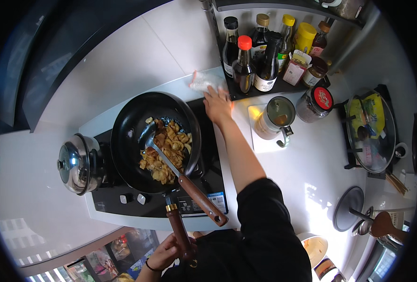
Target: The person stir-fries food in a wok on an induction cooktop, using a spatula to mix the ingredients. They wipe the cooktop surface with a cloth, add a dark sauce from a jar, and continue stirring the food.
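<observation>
My left hand point(164, 251) is at the lower edge of the view, closed around the brown wooden handle point(178, 225) of a black wok. The wok point(127, 158) sits on the hob and holds browned, sliced food point(171, 141). A metal spatula point(166, 158) rests in it, its wooden grip point(201, 201) jutting over the rim towards me. At the back of the hob, my right hand point(218, 107) reaches forward, fingers extended and spread on a crumpled white cloth point(204, 80) with a reddish edge. Part of the cloth is hidden under the fingers.
A lidded steel pot point(78, 164) stands left of the wok on the black hob point(124, 208). Sauce bottles point(243, 67) crowd a dark shelf near my right hand. Right of my forearm are a steel-rimmed jug point(279, 118) and a red-lidded jar point(314, 104). A glass lid point(370, 130) leans farther right.
</observation>
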### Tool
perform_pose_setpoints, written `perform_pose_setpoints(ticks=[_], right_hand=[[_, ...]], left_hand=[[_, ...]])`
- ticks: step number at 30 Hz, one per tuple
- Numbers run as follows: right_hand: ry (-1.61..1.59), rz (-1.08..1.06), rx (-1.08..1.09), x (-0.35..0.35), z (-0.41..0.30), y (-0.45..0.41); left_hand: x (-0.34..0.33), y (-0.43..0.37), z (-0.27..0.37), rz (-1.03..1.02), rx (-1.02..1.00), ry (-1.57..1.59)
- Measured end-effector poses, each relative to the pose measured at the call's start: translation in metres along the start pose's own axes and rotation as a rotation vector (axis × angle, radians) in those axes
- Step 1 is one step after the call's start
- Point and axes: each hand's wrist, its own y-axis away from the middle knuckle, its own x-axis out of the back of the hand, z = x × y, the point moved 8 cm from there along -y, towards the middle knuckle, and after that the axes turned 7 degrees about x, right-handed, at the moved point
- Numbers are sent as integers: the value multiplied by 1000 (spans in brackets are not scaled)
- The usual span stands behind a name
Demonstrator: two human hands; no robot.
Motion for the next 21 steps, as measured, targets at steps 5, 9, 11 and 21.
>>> perform_pose_setpoints(ticks=[5,9,11,21], right_hand=[[201,141,-36,27,-35,156],[127,151,-27,23,-60,246],[165,180,-37,21,-58,248],[-379,598,-213,63,-5,140]], left_hand=[[44,23,-8,-32,-76,-6],[56,23,-9,15,-104,-22],[56,20,-6,-3,-108,-98],[85,20,-43,-89,55,-83]])
